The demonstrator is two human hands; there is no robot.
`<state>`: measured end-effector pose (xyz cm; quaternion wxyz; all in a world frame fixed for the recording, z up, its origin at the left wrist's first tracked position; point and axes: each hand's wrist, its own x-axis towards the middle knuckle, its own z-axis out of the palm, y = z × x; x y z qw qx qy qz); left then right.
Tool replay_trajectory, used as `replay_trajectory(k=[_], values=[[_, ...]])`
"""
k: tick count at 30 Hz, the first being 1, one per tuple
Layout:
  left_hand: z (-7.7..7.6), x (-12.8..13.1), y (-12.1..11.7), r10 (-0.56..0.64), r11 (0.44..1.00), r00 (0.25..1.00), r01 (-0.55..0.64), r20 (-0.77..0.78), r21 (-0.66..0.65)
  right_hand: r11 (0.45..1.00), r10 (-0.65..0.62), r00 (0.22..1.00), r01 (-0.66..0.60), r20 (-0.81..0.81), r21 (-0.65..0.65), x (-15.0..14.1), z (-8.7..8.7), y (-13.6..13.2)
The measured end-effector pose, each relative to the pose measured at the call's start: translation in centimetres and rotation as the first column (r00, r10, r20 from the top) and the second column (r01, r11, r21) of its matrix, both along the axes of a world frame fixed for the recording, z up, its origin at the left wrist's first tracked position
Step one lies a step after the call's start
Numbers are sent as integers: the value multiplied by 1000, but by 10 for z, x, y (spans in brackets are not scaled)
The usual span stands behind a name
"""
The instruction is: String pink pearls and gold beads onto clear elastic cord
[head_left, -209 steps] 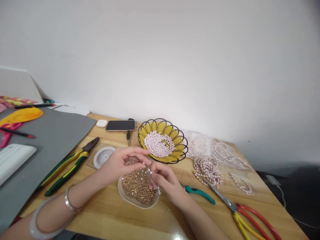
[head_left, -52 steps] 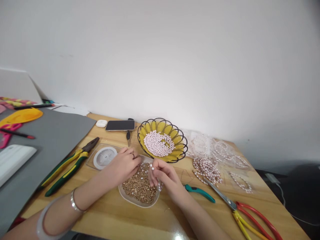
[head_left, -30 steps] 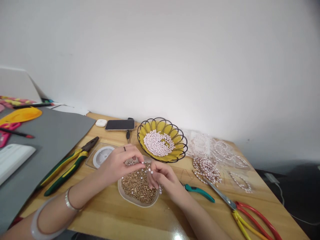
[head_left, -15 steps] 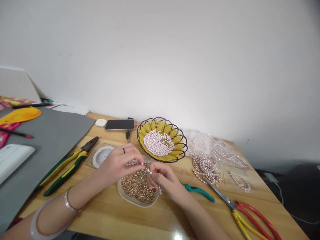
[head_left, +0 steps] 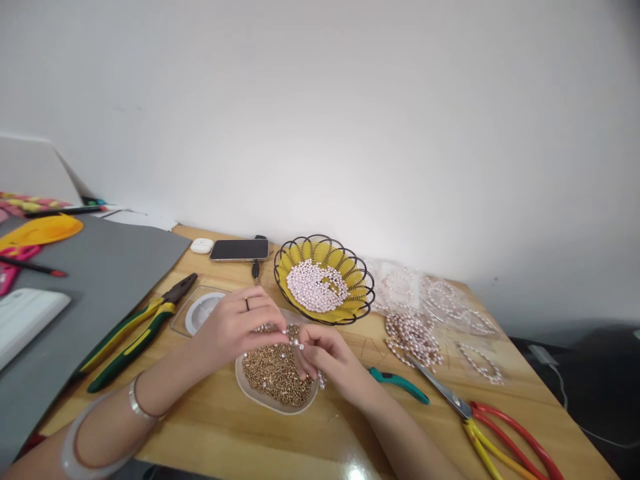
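Note:
My left hand (head_left: pixel 245 325) is closed in a pinch, a small pearl bead (head_left: pixel 285 330) at its fingertips. Close by on the right, my right hand (head_left: pixel 329 360) pinches a string of pearl beads (head_left: pixel 299 344); part of it shows below the palm. Both hands are above a pale dish (head_left: pixel 257 398) full of small gold beads (head_left: pixel 275 377), with a few pearl beads among them. The thread is too fine to make out. Behind the hands stands a yellow basket (head_left: pixel 357 303) with a black wire rim, holding pink pearl beads (head_left: pixel 315 288).
Green-yellow pliers (head_left: pixel 145 327) and a spool (head_left: pixel 203 312) in a clear box lie left. A phone (head_left: pixel 240 250) and earbud case (head_left: pixel 202 246) lie behind. On the right are teal-handled pliers (head_left: pixel 400 383), large scissors (head_left: pixel 467 413), a heap of bead strands (head_left: pixel 415 340) and bagged strands (head_left: pixel 445 300).
My left hand was down at the beads in the dish 1.7 s ago. It has since come up with a pearl bead and moved close to the string in my right hand, which stays nearly still.

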<state>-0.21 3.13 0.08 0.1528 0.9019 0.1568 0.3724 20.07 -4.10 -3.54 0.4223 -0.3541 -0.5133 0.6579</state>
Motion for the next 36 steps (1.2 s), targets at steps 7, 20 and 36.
replay_trajectory(k=[7,20,36], values=[[-5,-2,3,-1,999,1000,2,-20,54,1000,-1,1000,1,5,4,0,1,0],[3,2,0,-84,969,994,99,-73,226,1000,-8,1000,8,24,-4,0,3,-1],[-3,0,2,-42,999,999,41,28,28,997,-21,999,19,30,69,0,7,-1]])
